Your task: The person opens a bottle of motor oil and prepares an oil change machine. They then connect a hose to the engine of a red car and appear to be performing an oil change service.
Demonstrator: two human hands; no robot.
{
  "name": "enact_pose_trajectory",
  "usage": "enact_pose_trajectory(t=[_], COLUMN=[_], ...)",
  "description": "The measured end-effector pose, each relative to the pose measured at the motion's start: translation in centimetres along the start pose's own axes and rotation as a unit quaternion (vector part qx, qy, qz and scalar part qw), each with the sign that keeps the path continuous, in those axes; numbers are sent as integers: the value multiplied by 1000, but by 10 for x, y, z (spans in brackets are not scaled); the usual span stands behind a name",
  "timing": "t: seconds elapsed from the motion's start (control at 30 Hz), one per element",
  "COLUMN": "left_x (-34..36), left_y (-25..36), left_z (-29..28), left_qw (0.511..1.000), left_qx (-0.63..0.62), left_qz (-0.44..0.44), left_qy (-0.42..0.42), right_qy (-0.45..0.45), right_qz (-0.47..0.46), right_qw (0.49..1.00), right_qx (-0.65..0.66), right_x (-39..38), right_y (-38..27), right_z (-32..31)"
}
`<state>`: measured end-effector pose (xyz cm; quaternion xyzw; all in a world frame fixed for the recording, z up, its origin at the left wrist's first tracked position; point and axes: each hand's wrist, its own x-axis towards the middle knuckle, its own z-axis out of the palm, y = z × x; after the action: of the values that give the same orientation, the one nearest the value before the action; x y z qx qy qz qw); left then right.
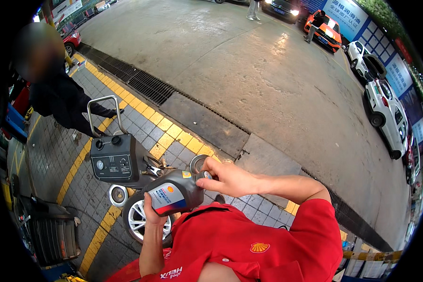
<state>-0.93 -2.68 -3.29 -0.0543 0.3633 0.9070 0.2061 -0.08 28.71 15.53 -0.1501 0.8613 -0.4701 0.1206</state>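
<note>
The left hand wraps around the lower body of a grey oil bottle, holding it up in front of the chest, tipped on its side with the neck pointing to the person's right. The right hand comes in from the right, its fingers closed on the cap at the bottle's neck. The bottle carries a label in white, red and blue facing the camera. Both forearms rise out of a red shirt at the bottom of the view.

Just behind the bottle stands a dark machine with dials and a curved metal handle on top. Below it a car wheel lies on the paved floor. Yellow tiles run in a line beside a drain grate. Another person in dark clothes stands to the left. Well apart, across the concrete yard, white cars are parked along the right edge.
</note>
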Motion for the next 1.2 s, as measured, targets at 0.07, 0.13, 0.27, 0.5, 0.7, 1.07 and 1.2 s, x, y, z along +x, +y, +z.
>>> enact_pose_trajectory(t=[0.07,0.13,0.27,0.5,0.7,1.07,1.2], left_x=[0,0,5,0,-2,-6,-3], left_y=[3,9,16,12,4,-12,-22], left_z=[3,9,14,9,18,57,58], left_qw=[1000,999,990,994,996,989,989], left_qx=[-11,-22,-46,-45,-68,-130,-112], left_qz=[-15,-43,-128,-96,-56,-44,-46], left_qy=[5,-6,-26,-5,6,-50,-88], right_qy=[-23,-43,-22,-64,-67,82,92], right_qz=[-13,-21,-188,-262,-215,-151,-139], right_qw=[999,996,973,949,966,985,986], right_qx=[-42,-69,-134,-164,-127,22,-1], right_x=[-1,-3,-6,0,1,7,12], right_y=[-1,-4,7,-6,-17,-24,-32], right_z=[-3,-4,-2,-17,-20,-2,-6])
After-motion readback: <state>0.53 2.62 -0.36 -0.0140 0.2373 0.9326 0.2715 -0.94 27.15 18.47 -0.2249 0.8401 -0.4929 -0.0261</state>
